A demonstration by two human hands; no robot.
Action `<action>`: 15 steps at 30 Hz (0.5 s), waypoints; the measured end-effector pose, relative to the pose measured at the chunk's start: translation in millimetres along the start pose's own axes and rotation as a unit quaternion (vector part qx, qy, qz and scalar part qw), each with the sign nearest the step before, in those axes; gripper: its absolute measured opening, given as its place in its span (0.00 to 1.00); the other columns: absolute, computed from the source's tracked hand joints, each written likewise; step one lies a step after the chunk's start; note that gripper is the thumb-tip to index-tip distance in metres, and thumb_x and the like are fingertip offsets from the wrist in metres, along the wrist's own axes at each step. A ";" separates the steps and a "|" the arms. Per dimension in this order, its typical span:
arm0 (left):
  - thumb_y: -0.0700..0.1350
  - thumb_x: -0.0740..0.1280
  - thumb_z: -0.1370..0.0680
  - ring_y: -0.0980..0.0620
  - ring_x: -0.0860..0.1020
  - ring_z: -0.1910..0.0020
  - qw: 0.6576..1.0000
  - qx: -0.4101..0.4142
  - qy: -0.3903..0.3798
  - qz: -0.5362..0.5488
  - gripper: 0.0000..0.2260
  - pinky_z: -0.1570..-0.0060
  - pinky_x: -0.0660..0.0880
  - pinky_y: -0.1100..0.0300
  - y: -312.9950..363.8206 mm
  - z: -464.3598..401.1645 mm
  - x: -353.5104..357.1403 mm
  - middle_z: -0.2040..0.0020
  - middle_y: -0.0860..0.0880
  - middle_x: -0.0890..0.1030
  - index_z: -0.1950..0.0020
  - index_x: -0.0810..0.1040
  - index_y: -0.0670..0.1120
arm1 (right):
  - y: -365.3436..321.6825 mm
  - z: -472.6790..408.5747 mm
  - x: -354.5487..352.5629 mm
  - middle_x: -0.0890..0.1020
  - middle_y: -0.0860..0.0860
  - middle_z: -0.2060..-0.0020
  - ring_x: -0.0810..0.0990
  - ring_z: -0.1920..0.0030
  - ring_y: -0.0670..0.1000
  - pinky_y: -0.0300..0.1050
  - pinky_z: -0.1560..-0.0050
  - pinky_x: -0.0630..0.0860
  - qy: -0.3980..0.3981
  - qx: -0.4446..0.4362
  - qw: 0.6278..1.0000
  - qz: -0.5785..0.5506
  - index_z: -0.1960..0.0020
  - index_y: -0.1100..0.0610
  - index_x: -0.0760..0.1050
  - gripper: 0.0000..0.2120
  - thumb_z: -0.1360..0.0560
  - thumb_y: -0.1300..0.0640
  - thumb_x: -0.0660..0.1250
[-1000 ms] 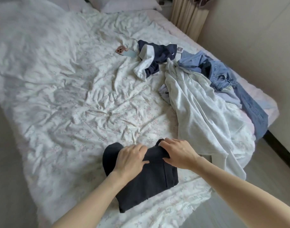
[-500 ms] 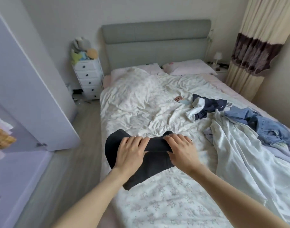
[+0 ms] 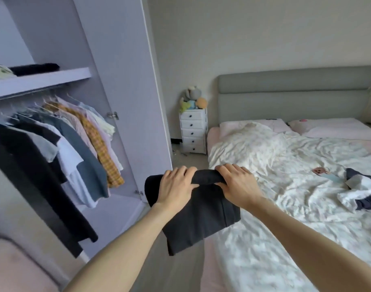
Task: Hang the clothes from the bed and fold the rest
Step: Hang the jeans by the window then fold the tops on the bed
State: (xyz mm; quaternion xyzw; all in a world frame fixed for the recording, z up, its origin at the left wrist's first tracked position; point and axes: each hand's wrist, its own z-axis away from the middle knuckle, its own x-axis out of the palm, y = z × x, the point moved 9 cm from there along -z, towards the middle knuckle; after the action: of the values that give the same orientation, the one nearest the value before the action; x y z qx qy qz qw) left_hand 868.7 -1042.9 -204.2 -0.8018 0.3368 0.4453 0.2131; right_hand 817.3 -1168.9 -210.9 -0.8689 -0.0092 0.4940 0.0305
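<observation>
Between bed and wardrobe, above the floor: folded black fabric garment, held in the air, lower part hanging down past the bed's edge.
Left grip: left hand, fingers curled over the garment's top fold, clamped on it.
Right grip: right hand, fingers curled over the same fold, clamped on it; the two hands sit near each other with a short span of cloth between.
Bed: wide bed with crumpled white floral duvet, to the right of the garment; grey padded headboard behind, pale pink pillows at the head.
On the duvet: navy and white crumpled garment near the right edge; a small pink and blue item just beside it, too blurred to identify.
Wardrobe: open lilac wardrobe to the left, shirts on hangers along its rail, including a yellow checked shirt; folded items on the shelf above.
Far wall: white drawer chest beside the headboard, plush toys on top.
</observation>
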 end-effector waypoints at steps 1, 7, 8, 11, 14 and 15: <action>0.54 0.61 0.21 0.49 0.74 0.43 1.000 -0.012 0.004 -0.001 0.17 0.45 0.67 0.57 -17.6 -3.4 -3.4 0.42 0.50 0.76 0.34 0.67 0.49 | -11.0 -14.5 2.3 0.78 0.49 0.50 0.77 0.48 0.53 0.47 0.48 0.71 0.006 -0.005 1.000 0.001 0.41 0.54 0.73 0.15 0.24 0.49 0.62; 0.53 0.61 0.21 0.47 0.74 0.45 0.997 -0.051 0.026 -0.049 0.17 0.47 0.67 0.56 -113.1 -25.8 -26.5 0.44 0.48 0.77 0.35 0.68 0.49 | -71.5 -96.2 20.9 0.79 0.54 0.55 0.78 0.52 0.58 0.52 0.51 0.73 0.045 0.010 0.998 -0.033 0.43 0.57 0.75 0.14 0.28 0.54 0.68; 0.53 0.61 0.21 0.47 0.74 0.45 0.996 -0.058 0.030 -0.065 0.16 0.47 0.67 0.56 -125.3 -29.4 -28.6 0.44 0.48 0.77 0.35 0.68 0.48 | -77.6 -108.0 24.1 0.79 0.54 0.54 0.78 0.52 0.59 0.52 0.51 0.72 0.052 0.013 0.998 -0.041 0.43 0.57 0.75 0.14 0.28 0.55 0.68; 0.53 0.60 0.21 0.48 0.75 0.47 0.989 -0.103 0.051 -0.096 0.15 0.48 0.67 0.56 -169.7 -41.1 -32.4 0.46 0.48 0.78 0.37 0.69 0.48 | -100.2 -152.5 37.4 0.79 0.52 0.53 0.77 0.50 0.58 0.51 0.49 0.69 0.072 0.002 0.996 -0.043 0.42 0.55 0.75 0.14 0.27 0.55 0.67; 0.53 0.59 0.20 0.48 0.75 0.47 0.984 -0.131 0.048 -0.109 0.15 0.48 0.67 0.57 -212.7 -57.9 -31.4 0.46 0.49 0.77 0.37 0.68 0.48 | -118.8 -197.9 53.0 0.79 0.51 0.50 0.76 0.48 0.57 0.50 0.45 0.67 0.080 -0.015 0.995 -0.052 0.40 0.54 0.73 0.15 0.26 0.54 0.66; 0.53 0.59 0.21 0.48 0.75 0.46 0.982 -0.139 0.053 -0.119 0.15 0.48 0.67 0.57 -229.4 -66.9 -30.6 0.46 0.48 0.77 0.38 0.68 0.48 | -124.7 -217.7 60.1 0.79 0.50 0.49 0.75 0.47 0.56 0.49 0.45 0.66 0.081 -0.025 0.995 -0.051 0.39 0.53 0.72 0.15 0.25 0.53 0.64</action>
State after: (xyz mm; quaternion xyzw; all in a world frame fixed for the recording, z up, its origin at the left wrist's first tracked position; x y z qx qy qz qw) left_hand 1062.7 -918.6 -134.0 -0.8802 0.1848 0.4165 0.1325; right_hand 1036.8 -1051.2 -143.6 -0.9050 -0.0635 0.4192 0.0352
